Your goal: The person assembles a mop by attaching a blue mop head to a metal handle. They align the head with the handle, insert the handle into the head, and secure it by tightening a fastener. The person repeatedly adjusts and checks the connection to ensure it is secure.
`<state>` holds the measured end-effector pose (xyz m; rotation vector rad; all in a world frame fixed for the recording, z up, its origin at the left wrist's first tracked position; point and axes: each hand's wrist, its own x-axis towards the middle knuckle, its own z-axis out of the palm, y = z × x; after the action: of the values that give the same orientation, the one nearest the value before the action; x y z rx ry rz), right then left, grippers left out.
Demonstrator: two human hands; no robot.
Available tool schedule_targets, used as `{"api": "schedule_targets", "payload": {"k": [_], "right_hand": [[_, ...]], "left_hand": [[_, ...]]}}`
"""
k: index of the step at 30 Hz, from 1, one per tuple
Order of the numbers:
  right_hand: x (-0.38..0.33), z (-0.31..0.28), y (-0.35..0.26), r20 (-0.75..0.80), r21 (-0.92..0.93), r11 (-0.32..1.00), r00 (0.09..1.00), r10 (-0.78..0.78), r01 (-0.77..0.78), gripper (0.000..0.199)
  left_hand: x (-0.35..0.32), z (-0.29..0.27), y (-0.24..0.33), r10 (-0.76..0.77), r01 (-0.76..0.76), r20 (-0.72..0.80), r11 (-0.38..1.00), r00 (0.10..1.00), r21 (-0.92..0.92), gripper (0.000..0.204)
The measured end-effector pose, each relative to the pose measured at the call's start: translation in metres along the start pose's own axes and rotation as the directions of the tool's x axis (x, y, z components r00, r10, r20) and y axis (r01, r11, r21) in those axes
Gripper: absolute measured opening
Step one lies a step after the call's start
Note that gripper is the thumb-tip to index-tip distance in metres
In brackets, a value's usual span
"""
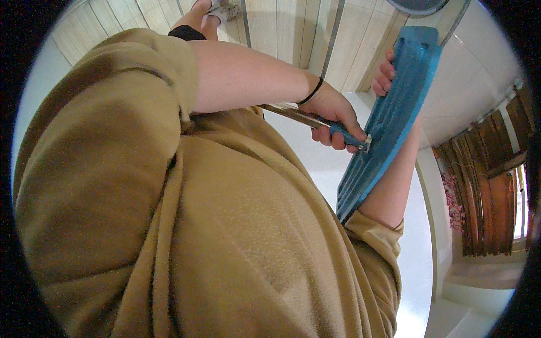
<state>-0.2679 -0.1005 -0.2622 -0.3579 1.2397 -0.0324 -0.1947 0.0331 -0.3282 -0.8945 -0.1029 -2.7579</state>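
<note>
My left hand (336,119) is closed round a slim metal pole (290,114) near its blue end piece. That end, with a small pale fitting on its tip, meets the middle of a long blue mop head (389,110); I cannot tell whether the two are joined. The mop head is a flat ridged plate, tilted steeply with its grooved face toward my left hand. My right forearm passes behind it, and the curled fingers of my right hand (384,76) grip its edge near the far end. The rest of that hand is hidden by the plate.
Below lies a floor of pale wood-look planks (293,34) with dark seams. A round grey container (417,5) stands at the far edge. Bare legs and light footwear (225,11) show at the top left. Brown wooden slats (479,191) and pink flowers (452,197) are at the right.
</note>
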Motion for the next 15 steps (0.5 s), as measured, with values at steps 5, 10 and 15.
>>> {"api": "schedule_targets", "payload": {"k": [5,10,15], "right_hand": [[0.003,0.028,0.010,-0.240,-0.220,0.974,0.971,-0.009,-0.045,0.037],[0.001,0.020,0.005,-0.220,-0.297,0.951,0.975,0.020,-0.086,0.036],[0.017,-0.040,-0.008,0.703,0.064,0.997,0.711,-0.020,-0.035,0.029]], "left_hand": [[0.005,-0.005,-0.004,-0.009,0.013,-0.051,0.997,0.999,0.077,0.037],[0.012,-0.009,-0.006,0.038,-0.023,-0.072,0.980,0.997,0.198,0.040],[0.022,-0.022,-0.008,-0.001,0.014,-0.077,0.984,0.997,0.178,0.041]]}}
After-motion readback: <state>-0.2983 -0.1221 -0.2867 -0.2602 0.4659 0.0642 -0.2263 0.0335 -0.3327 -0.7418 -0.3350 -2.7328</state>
